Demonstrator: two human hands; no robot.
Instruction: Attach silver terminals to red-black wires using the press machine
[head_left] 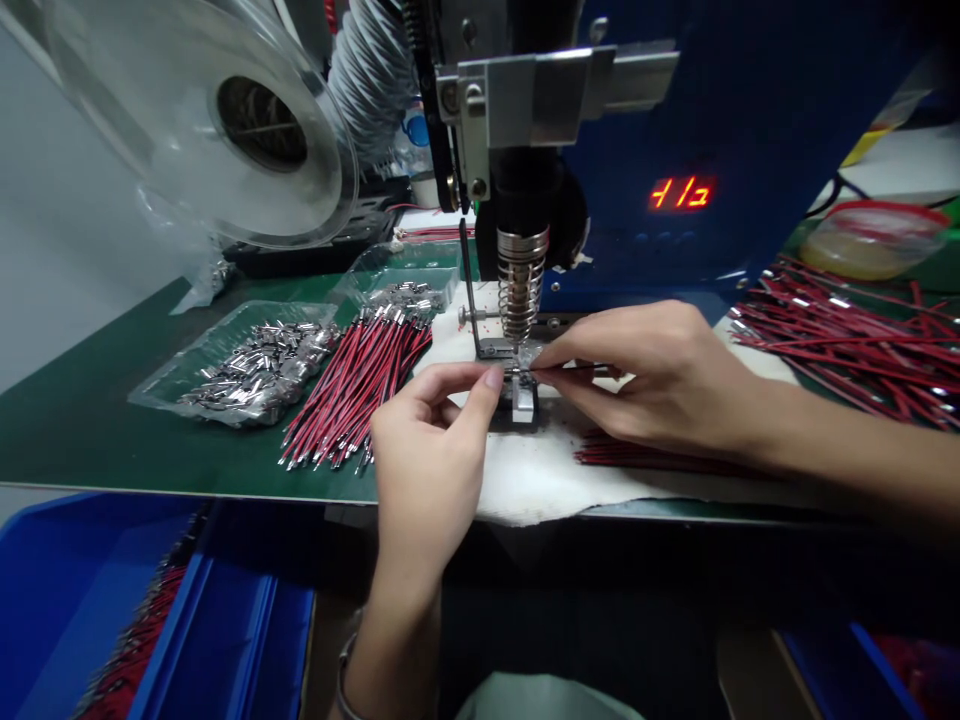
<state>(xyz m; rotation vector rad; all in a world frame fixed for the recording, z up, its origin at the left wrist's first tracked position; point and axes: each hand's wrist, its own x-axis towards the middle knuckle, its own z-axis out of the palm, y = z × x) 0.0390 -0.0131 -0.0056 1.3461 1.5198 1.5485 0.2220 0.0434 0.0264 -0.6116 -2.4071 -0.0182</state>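
Observation:
My left hand is closed, thumb and index finger pinched at the left side of a small metal fixture. Whatever sits between those fingertips is too small and covered to make out. From the right, my right hand pinches a thin dark wire whose end meets the fixture. Directly above the fingertips stands the soldering machine's tip, ringed by a coil spring. A white cloth lies beneath the fixture, and a few red and black wires rest under my right hand.
Left of my hands are a clear tray of small metal parts and a bundle of red-black wires. More wires are piled at right. The blue machine body rises behind. Blue bins sit below the table edge.

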